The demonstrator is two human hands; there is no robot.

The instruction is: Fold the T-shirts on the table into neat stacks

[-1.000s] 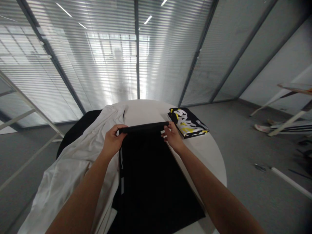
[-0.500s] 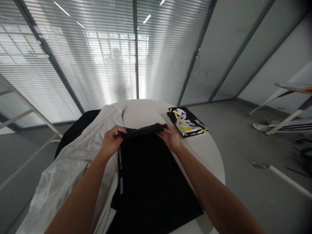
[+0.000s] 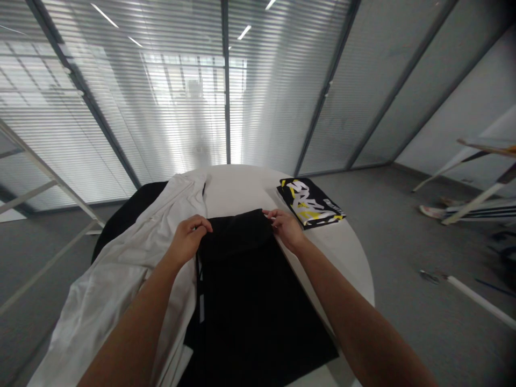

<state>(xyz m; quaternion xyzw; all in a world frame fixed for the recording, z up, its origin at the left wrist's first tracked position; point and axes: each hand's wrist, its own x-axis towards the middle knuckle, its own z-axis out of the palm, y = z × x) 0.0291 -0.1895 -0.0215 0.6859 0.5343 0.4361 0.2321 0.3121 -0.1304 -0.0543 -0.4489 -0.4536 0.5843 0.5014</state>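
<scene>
Soft, light black cloth [image 3: 237, 312]; take it by the top edge
Left hand [image 3: 187, 241] curled shut on it at 11 o'clock; right hand [image 3: 285, 228] at 1 o'clock, pinch unclear

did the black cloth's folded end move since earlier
Yes, downward: the black cloth has sunk from a raised roll to lying flat, beside the unmoved printed package.

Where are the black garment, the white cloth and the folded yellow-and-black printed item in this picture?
Black garment [image 3: 250, 306]: head view, on its flat middle.
White cloth [image 3: 108, 290]: head view, on its draped lower part.
Folded yellow-and-black printed item [image 3: 308, 202]: head view, on its printed top face.
</scene>
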